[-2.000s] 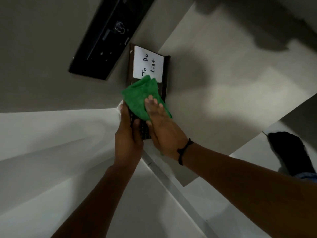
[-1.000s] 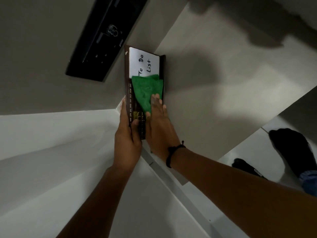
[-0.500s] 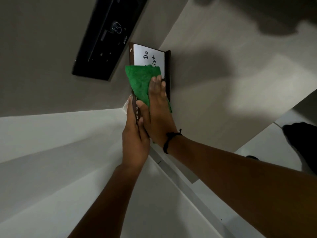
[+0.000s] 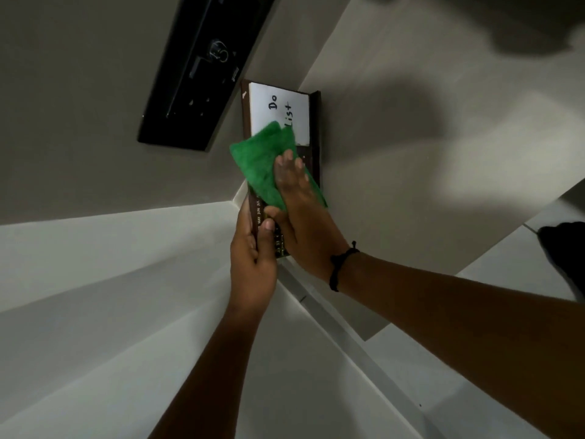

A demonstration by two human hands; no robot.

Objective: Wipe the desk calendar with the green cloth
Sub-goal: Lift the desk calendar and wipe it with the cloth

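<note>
Calendar (image 4: 313, 128) is being held up by our left hand (image 4: 253, 255), fingers clenched around its near end. Under our right hand's (image 4: 300, 213) flat fingers (image 4: 289, 167) we are pressing the green cloth (image 4: 262, 166); past the fingertips the white card is waiting, so we should be pushing evenly.

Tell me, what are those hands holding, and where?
The left hand grips the calendar by its near lower edge, beside the month strip. The right hand presses the cloth flat against its face.
</note>
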